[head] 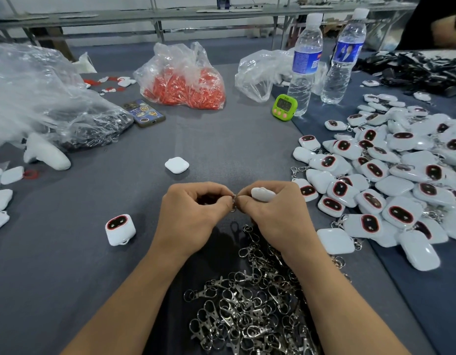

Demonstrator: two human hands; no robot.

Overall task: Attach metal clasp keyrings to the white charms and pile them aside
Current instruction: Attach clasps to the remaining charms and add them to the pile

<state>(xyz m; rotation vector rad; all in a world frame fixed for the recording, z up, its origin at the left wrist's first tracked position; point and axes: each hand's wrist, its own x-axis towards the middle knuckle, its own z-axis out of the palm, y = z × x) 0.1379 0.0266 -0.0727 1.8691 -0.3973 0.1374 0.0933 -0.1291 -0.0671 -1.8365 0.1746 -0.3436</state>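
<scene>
My left hand [193,213] and my right hand [275,213] meet at the middle of the grey table. Between their fingertips sits a small metal keyring [233,201], pinched by my left thumb and forefinger. My right hand holds a white charm [262,194] in curled fingers, and its fingertips touch the ring too. A heap of loose metal clasp keyrings [250,303] lies under my forearms. A large pile of white charms with clasps [390,180] covers the right side. Two single charms lie apart, one face up [119,229] at the left, one face down [176,165] ahead.
Clear plastic bags stand at the back: one with red parts [183,80], one crumpled [42,93] at the left. A phone [144,113], a green timer [284,107] and two water bottles [306,65] stand beyond. More white charms [1,201] lie at the left edge.
</scene>
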